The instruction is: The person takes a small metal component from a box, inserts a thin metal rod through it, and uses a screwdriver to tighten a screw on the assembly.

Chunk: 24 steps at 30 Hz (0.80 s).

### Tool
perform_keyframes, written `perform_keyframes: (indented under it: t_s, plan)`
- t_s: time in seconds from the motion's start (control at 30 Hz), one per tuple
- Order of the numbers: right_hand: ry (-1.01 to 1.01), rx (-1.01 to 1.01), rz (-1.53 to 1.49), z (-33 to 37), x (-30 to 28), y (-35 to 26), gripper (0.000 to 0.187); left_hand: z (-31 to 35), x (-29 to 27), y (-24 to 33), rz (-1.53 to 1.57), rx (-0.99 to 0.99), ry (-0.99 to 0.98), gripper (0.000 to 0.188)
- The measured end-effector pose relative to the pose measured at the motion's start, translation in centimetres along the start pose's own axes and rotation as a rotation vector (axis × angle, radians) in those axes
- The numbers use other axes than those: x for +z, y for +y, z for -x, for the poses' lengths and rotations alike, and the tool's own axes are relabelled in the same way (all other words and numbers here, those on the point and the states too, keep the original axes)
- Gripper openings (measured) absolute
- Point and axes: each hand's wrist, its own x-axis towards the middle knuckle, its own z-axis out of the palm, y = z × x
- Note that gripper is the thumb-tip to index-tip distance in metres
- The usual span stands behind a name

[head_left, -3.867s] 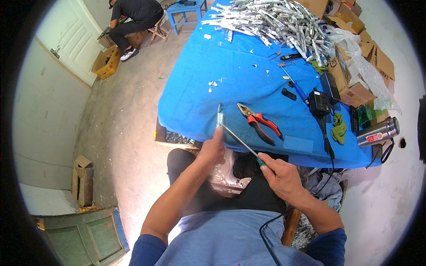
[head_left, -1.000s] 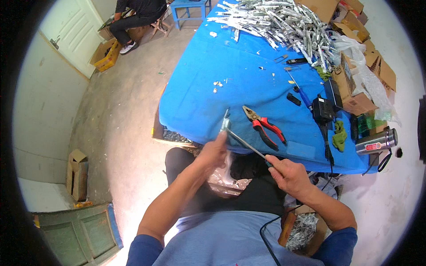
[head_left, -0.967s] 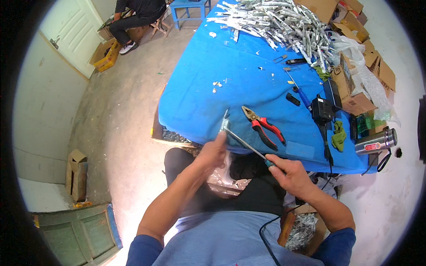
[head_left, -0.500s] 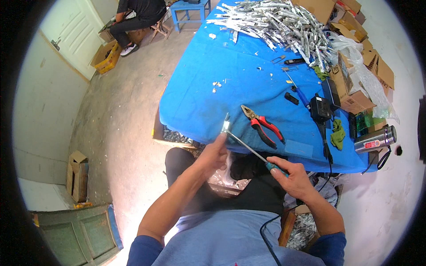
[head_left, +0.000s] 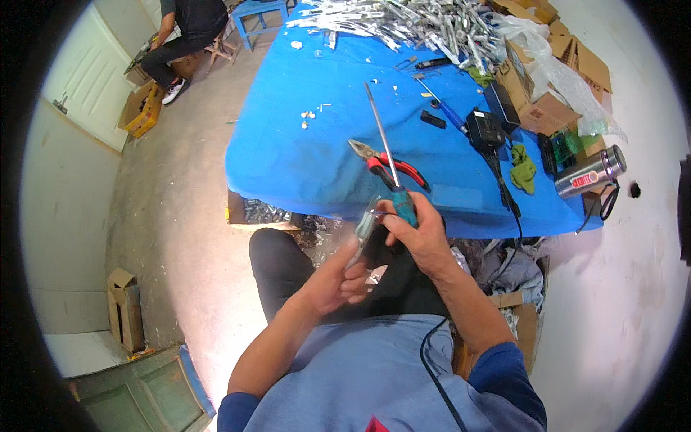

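The right hand (head_left: 421, 234) is wrapped tight around the teal handle of one long screwdriver (head_left: 385, 155). Its thin shaft points up and away from the fist, over the blue table (head_left: 288, 144), likely to keep the tip clear of the small part. The left hand (head_left: 338, 277) sits just below and beside the right one, fingers closed on one small clear piece (head_left: 366, 225), holding it close to the handle. One pair of red pliers (head_left: 381, 167) lies on the table just past the right fist, under the shaft. Far beyond lies one big pile of silver parts (head_left: 417, 21).
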Motion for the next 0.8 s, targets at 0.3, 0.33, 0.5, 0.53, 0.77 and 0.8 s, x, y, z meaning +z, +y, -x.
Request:
perform_keyframes:
  t_s: [0.3, 0.33, 0.5, 0.53, 0.77, 0.8]
  plan:
    - [-0.034, -0.054, -0.034, 0.2, 1.5, 0.8, 0.036, 0.3, 0.6, -2.1, 0.044, -0.026, -0.028, 0.063]
    - [-0.023, -0.080, -0.008, 0.2, 1.5, 0.8, 0.037, 0.2, 0.4, -2.2, 0.041, -0.019, -0.016, 0.063]
    - [0.092, -0.210, 0.236, 0.2, 2.0, 1.2, 0.045, 0.4, 0.9, -1.9, -0.001, 0.006, 0.065, 0.058]
    - [0.110, -0.244, 0.222, 0.1, 2.2, 1.4, 0.046, 0.4, 1.1, -1.7, -0.005, 0.011, 0.099, 0.057]
    - [0.221, -0.219, 0.068, -1.1, 2.9, 2.6, 0.044, -0.2, 1.1, -0.8, 0.054, 0.074, 0.166, 0.054]
    - [0.210, -0.211, 0.059, -1.4, 2.8, 2.8, 0.043, -0.4, 0.8, -0.6, 0.075, 0.071, 0.189, 0.054]
